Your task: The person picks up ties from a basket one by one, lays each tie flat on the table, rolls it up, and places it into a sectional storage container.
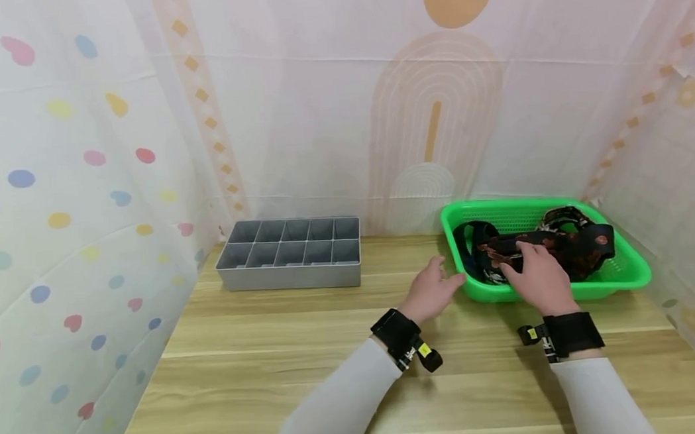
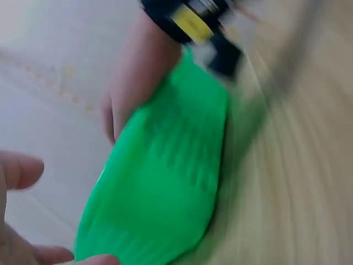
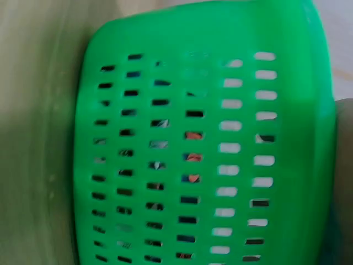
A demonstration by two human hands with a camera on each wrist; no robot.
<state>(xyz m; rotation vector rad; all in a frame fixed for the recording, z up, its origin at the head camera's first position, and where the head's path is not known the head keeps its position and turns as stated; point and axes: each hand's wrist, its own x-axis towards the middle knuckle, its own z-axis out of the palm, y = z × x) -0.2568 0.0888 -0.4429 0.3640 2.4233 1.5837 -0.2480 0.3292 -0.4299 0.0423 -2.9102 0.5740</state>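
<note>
- Dark floral fabric (image 1: pixel 588 245): inside the green basket (image 1: pixel 633 272), long axis roughly left to right, along the basket's length.
- Key relation: right hand (image 1: pixel 540 279) reaches in over the basket's near rim; fabric lies under and just beyond its fingertips, the larger part to their right. Right hand is the nearer one.
- Right grip: released, as far as seen. Thumb and forefinger stand apart at the fabric; no pinch visible. Right-wrist view shows mostly basket wall, so no check there.
- Left hand (image 1: pixel 430 293): just outside the basket's left end, fingers spread, grip released, holding nothing. Contact with the rim: cannot tell.
- Basket: 1, on the bench (image 1: pixel 273 361).
- Fabric: one floral length, a patterned loop (image 1: pixel 568 211) behind it in the basket, a navy loop (image 1: pixel 462 244) at the basket's left end. Overlap hides the true total.
- Grey divided box (image 1: pixel 291 278): 1, well left of the basket; compartments 10, two rows of five.
- Hands: 2. Wrist cameras (image 1: pixel 430 358): 2, on the basket's near side.
</note>
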